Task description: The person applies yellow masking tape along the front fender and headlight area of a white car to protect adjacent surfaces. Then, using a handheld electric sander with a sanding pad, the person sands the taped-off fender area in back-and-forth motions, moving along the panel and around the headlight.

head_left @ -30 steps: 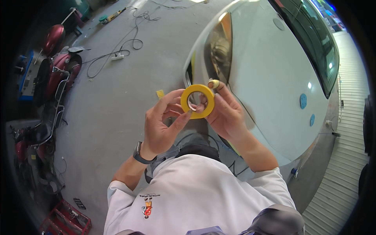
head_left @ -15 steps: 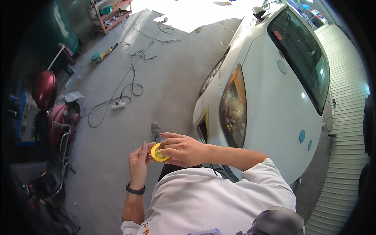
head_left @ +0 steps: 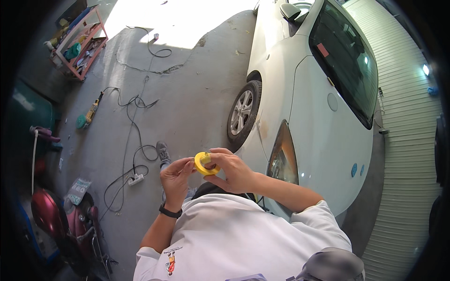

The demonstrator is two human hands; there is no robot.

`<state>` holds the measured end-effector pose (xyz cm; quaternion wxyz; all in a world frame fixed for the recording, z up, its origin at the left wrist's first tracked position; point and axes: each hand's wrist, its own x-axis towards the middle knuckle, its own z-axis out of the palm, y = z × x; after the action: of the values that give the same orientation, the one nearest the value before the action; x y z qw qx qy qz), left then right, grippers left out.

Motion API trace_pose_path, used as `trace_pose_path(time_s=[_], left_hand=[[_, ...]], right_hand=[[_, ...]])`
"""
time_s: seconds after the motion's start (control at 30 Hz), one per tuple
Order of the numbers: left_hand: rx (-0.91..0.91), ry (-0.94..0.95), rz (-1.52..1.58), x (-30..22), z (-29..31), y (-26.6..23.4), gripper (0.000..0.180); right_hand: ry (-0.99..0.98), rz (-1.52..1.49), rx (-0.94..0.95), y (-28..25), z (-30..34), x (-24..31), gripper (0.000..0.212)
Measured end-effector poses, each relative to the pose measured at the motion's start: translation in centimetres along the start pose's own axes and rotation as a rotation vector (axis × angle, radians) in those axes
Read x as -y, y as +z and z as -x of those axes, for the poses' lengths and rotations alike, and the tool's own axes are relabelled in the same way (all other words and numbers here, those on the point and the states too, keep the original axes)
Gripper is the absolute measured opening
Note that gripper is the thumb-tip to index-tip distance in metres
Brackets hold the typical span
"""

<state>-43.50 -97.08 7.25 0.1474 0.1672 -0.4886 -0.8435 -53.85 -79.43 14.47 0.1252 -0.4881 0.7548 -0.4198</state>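
1. The bare right hand (head_left: pixel 234 173) grasps a flat, yellow, ring-shaped roll of tape (head_left: pixel 198 165), its fingers over the upper side and hole.
2. The bare left hand (head_left: pixel 175 177) has its fingers at the roll's left edge; whether they pinch it or a loose end is too small to tell.
3. The roll should be light, fairly stiff, hardly fragile and slightly tacky; the outer rim or hollow core looks the best hold.
4. Rightward stands a glossy white car (head_left: pixel 323 136).
5. Leftward, a white oblong power strip (head_left: pixel 135 179) lies on the smooth grey floor (head_left: pixel 187 112).
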Motion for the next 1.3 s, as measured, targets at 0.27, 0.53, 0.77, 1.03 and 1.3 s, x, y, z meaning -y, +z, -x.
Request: trace_pose_path(time_s=[0.27, 0.53, 0.77, 1.03, 1.3], left_hand=[[0.43, -0.217, -0.244, 1.2, -24.3, 1.4, 0.018], [0.288, -0.293, -0.226, 10.4, -47.9, 2.9, 0.024], [0.086, -0.64, -0.177, 25.1, -59.7, 8.4, 0.023], [-0.016, -0.813, -0.067, 45.7, -72.1, 19.5, 0.019], [-0.004, -0.906, -0.105, 64.6, -84.3, 28.6, 0.021]], right_hand=[[0.357, 0.196, -0.183, -5.3, -10.4, -10.3, 0.042], [0.624, 0.728, -0.069, -27.5, -11.4, -18.6, 0.023], [0.766, 0.502, -0.219, -40.7, -13.8, -34.2, 0.03], [0.622, 0.508, 0.014, -51.3, -19.6, -51.5, 0.028], [0.502, 0.686, 0.425, -53.5, -24.2, -67.5, 0.023]])
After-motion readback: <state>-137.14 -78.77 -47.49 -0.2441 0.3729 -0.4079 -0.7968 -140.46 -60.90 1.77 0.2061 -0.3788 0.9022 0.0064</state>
